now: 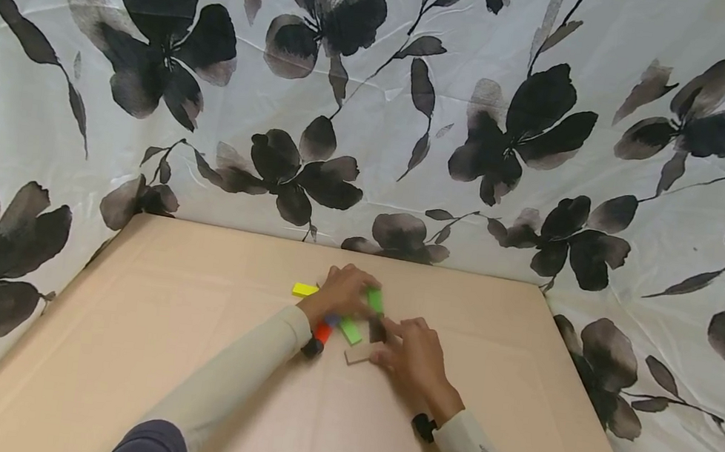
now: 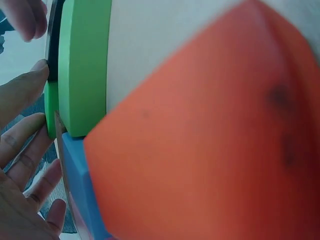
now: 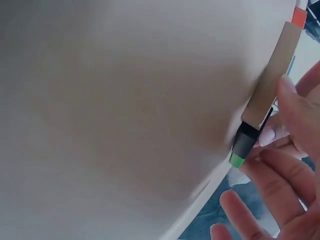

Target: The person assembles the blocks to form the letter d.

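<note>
Small coloured blocks lie together on the table. My left hand [image 1: 344, 291] reaches over them, thumb and fingers at the two ends of the far green block [image 1: 375, 300]. Close by, my right hand [image 1: 418, 355] has its fingers at the black block [image 1: 377, 330], while its thumb rests by the plain wooden block [image 3: 275, 75]. Between the hands lies a light green block [image 1: 351, 331]. A red block [image 1: 323, 333] and a blue block [image 1: 333, 320] sit beside the left wrist, partly hidden. A yellow block [image 1: 304, 290] sticks out left of that hand.
The light brown table [image 1: 231, 263] extends around the blocks on every side. Behind it and at both sides hangs a white cloth [image 1: 411, 149] with dark flowers. Each wrist carries a black strap or camera, the right one [image 1: 424, 427] showing plainly.
</note>
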The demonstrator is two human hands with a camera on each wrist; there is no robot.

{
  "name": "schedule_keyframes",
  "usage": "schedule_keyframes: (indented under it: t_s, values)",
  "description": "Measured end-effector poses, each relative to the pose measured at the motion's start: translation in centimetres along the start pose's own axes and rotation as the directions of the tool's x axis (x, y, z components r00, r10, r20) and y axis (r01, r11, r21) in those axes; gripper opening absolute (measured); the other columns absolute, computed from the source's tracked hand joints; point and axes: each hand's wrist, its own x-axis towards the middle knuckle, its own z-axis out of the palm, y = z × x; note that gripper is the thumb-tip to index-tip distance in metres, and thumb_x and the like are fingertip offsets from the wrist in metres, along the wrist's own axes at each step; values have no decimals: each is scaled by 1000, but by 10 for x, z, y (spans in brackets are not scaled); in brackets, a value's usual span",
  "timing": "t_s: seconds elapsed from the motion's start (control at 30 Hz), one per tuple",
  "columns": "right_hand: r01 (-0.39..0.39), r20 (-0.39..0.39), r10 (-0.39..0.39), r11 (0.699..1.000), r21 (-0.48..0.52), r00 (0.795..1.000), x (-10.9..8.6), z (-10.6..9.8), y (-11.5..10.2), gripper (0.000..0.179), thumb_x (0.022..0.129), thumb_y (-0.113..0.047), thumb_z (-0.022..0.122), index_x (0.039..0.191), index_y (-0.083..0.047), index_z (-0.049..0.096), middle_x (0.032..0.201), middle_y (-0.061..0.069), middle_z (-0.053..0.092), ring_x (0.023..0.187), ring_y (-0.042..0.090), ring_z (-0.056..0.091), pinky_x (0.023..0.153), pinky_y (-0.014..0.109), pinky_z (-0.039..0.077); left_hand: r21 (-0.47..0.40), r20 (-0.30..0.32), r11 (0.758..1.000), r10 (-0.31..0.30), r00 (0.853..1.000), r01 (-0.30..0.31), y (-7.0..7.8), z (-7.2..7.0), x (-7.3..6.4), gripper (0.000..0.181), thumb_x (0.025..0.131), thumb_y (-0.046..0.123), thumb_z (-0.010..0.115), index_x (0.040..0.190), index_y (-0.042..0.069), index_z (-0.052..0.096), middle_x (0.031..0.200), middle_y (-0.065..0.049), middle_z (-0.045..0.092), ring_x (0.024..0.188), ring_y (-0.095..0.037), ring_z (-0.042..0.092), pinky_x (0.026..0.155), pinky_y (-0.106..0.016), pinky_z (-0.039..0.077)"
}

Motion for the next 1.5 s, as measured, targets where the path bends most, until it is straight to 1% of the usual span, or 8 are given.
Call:
schedule_keyframes:
  t_s: [0.17, 0.3, 0.57, 0.93, 1.03, 1.2, 1.27, 1.5]
  values:
    - [-45, -14, 45, 999, -21, 999, 2, 0, 3, 72, 75, -39, 96, 139, -17, 72, 128, 7, 77, 122, 28, 62, 104, 50, 47, 6, 7, 1000, -2, 1000, 2, -1, -2, 2, 58, 82, 35, 90, 135, 17, 74, 136, -2, 74, 131, -29, 56, 101, -50, 35]
    - [-96, -28, 95, 995, -20, 995, 3, -4, 5, 72, 73, -38, 97, 138, -17, 73, 134, 4, 75, 122, 29, 63, 102, 49, 46, 7, 12, 1000, -4, 1000, 3, -2, -2, 3, 57, 83, 35, 89, 135, 17, 74, 137, -2, 74, 131, -29, 56, 101, -49, 35]
    - [-74, -63, 71, 996, -47, 995, 7, -3, 4, 70, 73, -42, 96, 135, -16, 75, 128, 6, 78, 112, 30, 65, 93, 47, 47, 25, 22, 1000, -8, 1000, 7, -4, -3, 8, 58, 83, 36, 89, 136, 17, 74, 136, -1, 74, 130, -27, 56, 99, -47, 35]
    - [-106, 12, 106, 994, -21, 994, 21, -7, 17, 76, 71, -43, 96, 138, -18, 72, 133, 5, 76, 120, 30, 63, 103, 49, 46, 22, 31, 1000, -15, 999, 14, -6, -3, 14, 58, 84, 33, 89, 136, 17, 73, 137, -1, 73, 132, -27, 55, 102, -47, 34]
    - [-90, 30, 89, 996, 14, 996, 24, -7, 23, 74, 71, -41, 96, 138, -18, 73, 133, 5, 76, 120, 30, 63, 104, 49, 47, 24, 30, 1000, -13, 999, 12, -7, -1, 15, 58, 84, 34, 89, 137, 18, 73, 137, -1, 73, 132, -27, 55, 101, -47, 34]
    - [-9, 23, 6, 993, 118, 1000, 34, -5, 28, 65, 80, -33, 93, 138, -15, 72, 136, 8, 74, 129, 34, 65, 107, 53, 52, 37, 19, 999, -13, 1000, 12, -7, -2, 14, 59, 84, 36, 89, 138, 17, 72, 137, -2, 74, 130, -29, 55, 100, -48, 35]
    - [17, 26, -21, 989, 149, 999, 40, -5, 28, 61, 84, -28, 91, 140, -14, 70, 138, 10, 72, 133, 36, 62, 110, 55, 49, 42, 12, 999, -15, 1000, 14, -6, -3, 12, 60, 84, 36, 89, 138, 16, 72, 136, -3, 74, 129, -30, 55, 100, -49, 35]
    - [-10, 138, -21, 976, 219, 990, 62, -4, 30, 63, 91, -18, 85, 149, -16, 62, 147, 14, 65, 142, 37, 53, 118, 58, 42, 75, -13, 997, -35, 999, 35, -6, -3, 11, 62, 81, 39, 89, 136, 16, 73, 135, -1, 74, 123, -26, 55, 97, -45, 36]
